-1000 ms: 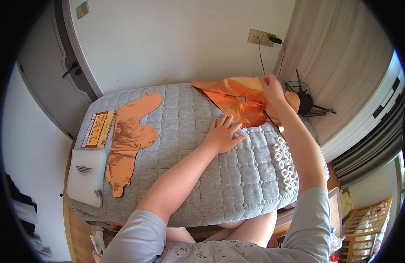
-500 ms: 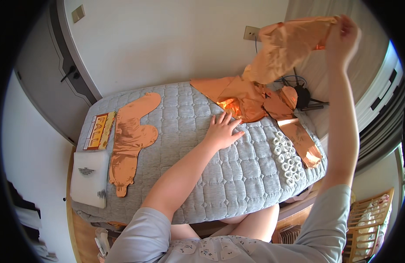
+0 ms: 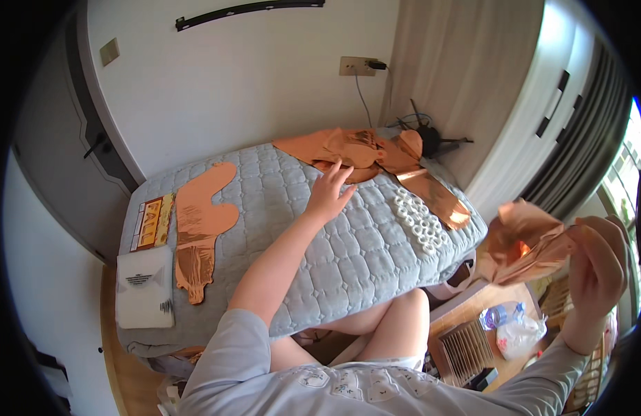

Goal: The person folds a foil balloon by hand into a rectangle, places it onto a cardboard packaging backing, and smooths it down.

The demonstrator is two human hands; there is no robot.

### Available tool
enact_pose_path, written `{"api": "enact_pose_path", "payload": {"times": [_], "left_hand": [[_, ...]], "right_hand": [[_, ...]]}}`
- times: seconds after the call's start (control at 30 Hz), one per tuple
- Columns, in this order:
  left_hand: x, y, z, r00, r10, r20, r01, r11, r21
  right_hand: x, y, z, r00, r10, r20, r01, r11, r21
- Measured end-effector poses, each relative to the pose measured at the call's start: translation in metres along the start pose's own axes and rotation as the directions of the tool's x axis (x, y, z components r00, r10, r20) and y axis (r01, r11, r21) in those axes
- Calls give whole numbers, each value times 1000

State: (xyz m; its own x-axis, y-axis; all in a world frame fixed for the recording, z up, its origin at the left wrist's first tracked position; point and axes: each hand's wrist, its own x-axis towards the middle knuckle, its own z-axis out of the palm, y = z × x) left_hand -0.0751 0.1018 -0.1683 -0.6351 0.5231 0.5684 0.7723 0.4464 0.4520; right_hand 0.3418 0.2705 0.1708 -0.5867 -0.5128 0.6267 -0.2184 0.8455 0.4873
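Out past the right edge of the grey quilted mattress, my right hand pinches a crumpled copper-coloured foil balloon in the air. My left hand, fingers spread, is over the mattress beside a heap of flat copper foil balloons; its fingertips overlap the near edge, and I cannot tell if they touch. Another foil piece stretches from the heap toward the right corner. White rings, perhaps ribbon rolls, lie in a cluster beside it. On the left, one flat, curved foil balloon lies alone.
A printed colourful packet and a white plastic packet lie along the left edge. At the far right corner sits a black device with antennas. Below on the right are a plastic bottle, a white bag and a slatted rack.
My right hand has swung down and right from above the heap, carrying the foil balloon clear of the mattress. My left hand stays by the heap. The view has shifted to the right.
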Motion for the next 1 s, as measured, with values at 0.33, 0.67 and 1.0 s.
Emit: {"api": "enact_pose_path", "payload": {"times": [0.33,0.67,1.0], "left_hand": [[-114,226,-123,843,456,285,106,378,-920],[-174,169,-127,952,-268,150,294,651,-700],[-161,54,-158,673,-638,373,670,313,-674]], "right_hand": [[28,-76,29,926,9,377,-35,997,62],[138,-98,194,846,-292,447,-136,692,709],[63,-113,313,995,-66,81,1,784,621]]}}
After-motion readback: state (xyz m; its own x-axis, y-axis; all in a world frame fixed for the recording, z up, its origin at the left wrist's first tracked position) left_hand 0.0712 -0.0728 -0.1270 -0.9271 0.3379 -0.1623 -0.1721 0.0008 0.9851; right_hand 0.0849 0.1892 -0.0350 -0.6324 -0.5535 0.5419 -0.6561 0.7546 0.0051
